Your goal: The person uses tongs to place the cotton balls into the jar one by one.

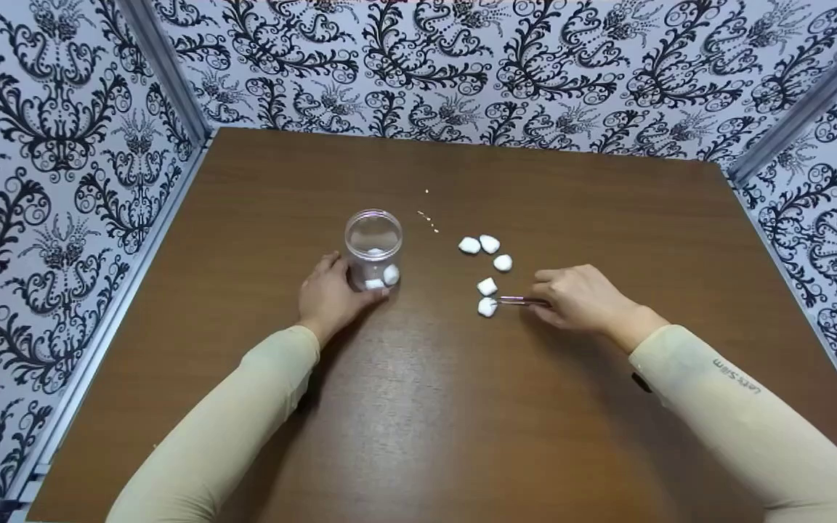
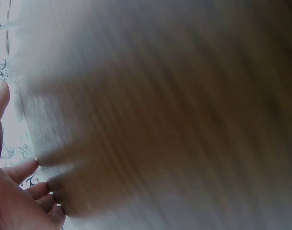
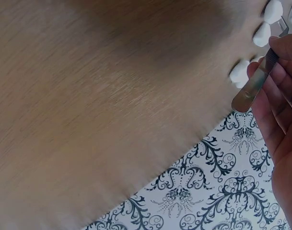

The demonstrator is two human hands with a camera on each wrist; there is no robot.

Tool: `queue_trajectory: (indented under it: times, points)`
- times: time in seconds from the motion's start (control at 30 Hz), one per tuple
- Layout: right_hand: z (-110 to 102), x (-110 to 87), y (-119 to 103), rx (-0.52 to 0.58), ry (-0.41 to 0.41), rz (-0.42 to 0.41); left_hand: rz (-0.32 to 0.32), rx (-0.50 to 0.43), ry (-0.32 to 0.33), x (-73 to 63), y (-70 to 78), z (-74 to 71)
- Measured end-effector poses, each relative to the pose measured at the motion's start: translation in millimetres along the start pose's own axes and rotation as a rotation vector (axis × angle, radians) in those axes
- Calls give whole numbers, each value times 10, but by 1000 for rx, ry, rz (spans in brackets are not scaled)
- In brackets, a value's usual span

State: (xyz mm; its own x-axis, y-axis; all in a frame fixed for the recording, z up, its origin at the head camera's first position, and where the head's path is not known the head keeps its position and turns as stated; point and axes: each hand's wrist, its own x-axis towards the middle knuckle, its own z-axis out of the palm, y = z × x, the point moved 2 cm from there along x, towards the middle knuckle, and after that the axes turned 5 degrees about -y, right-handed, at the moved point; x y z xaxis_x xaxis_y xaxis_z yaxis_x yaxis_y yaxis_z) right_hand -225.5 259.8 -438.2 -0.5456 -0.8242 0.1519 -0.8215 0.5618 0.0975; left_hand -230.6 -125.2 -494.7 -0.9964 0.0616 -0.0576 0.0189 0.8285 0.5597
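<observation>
My left hand [image 1: 331,298] holds the lower part of a clear, open-topped jar [image 1: 373,254], thumb in front. A few white lumps [image 1: 390,274] lie inside the jar. In the left wrist view the fingertips [image 2: 26,170] rest on the table and the jar cannot be seen. My right hand [image 1: 582,298] pinches metal tweezers [image 1: 524,300], whose tips point left and reach a white lump [image 1: 487,307] on the table. Whether the tips squeeze it is too small to tell. Just behind it lies another squarish lump [image 1: 487,286]. The lumps resemble pebbles or cotton balls.
Farther back, more white lumps [image 1: 490,243] sit on the brown wooden table [image 1: 404,407]. Tiny white bits [image 1: 428,218] are scattered behind and right of the jar. Black-and-white patterned walls [image 1: 462,73] border the table's back and sides.
</observation>
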Motion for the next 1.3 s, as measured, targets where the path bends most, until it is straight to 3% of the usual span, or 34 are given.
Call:
queue_trajectory:
  times: [1.3]
  points:
    - [82, 61, -29, 39, -31, 1, -10, -5, -4, 1, 9, -12]
